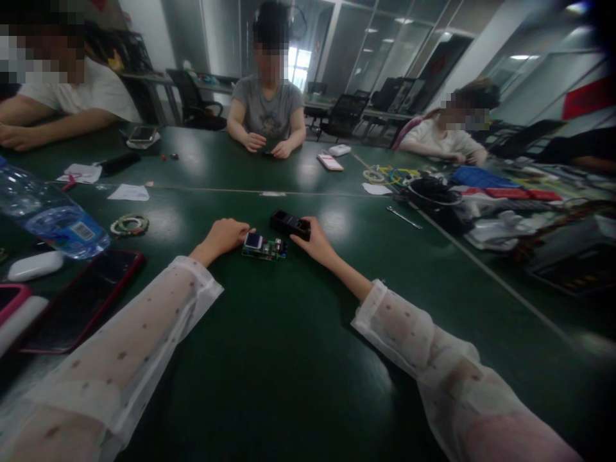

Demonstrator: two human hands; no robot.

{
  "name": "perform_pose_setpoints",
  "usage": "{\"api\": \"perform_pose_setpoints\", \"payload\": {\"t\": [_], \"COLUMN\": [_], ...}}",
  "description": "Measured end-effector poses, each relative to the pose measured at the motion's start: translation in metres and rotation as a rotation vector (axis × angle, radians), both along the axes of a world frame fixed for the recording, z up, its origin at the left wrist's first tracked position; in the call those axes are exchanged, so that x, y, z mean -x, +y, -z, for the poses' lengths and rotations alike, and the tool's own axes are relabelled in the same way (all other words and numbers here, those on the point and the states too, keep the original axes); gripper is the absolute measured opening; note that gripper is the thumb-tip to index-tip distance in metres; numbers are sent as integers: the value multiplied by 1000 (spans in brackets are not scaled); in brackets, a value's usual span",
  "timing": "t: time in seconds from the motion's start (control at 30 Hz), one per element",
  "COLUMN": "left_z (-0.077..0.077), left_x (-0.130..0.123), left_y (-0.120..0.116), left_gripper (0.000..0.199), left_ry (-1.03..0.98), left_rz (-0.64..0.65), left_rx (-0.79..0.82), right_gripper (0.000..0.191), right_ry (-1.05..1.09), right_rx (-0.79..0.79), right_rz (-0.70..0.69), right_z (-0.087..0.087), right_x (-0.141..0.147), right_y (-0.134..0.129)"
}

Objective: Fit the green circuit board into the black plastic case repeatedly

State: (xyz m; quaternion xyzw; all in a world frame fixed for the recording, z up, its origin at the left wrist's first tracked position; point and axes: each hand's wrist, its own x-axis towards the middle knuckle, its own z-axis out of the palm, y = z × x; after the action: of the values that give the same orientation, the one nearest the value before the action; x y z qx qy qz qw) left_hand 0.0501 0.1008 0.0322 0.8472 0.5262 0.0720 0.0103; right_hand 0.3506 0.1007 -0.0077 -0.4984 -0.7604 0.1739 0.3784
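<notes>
Located circuit board (269, 250) at middle of green table (289, 359), screen (253, 240) up, beside curled left hand (225, 237); cannot tell whether gripped or merely steadied at left edge. Found black case (287, 224) just behind, gripped at right end by right hand (314, 241), presumably to leave most of it uncovered.

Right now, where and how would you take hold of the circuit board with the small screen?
Likely by its near long edge, with a light pinch from the wearer's side. The circuit board looks thin, its screen and small parts crowd the upper face, the left hand is at its left end, and the black case sits just beyond.
</notes>
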Motion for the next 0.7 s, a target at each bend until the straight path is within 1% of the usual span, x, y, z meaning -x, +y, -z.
{"api": "perform_pose_setpoints", "payload": {"t": [0.3, 0.53, 0.63, 0.7], "left_z": [8, 10, 10, 10], "left_x": [4, 7, 7, 7], "left_y": [8, 10, 9, 9], "left_gripper": [52, 51, 50, 51], "left_ry": [6, -25, -39, -33], "left_rz": [-4, 7, -5, -10], "left_rx": [-29, -4, -26, -36], "right_gripper": [52, 53, 53, 57], "right_ry": [-4, -4, -8, -2], "right_rx": [22, 22, 14, -5], "right_rz": [10, 7, 1, -12], "right_z": [1, 1, -1, -2], "right_x": [0, 1, 1, 2], "right_y": [2, 2, 1, -1]}}
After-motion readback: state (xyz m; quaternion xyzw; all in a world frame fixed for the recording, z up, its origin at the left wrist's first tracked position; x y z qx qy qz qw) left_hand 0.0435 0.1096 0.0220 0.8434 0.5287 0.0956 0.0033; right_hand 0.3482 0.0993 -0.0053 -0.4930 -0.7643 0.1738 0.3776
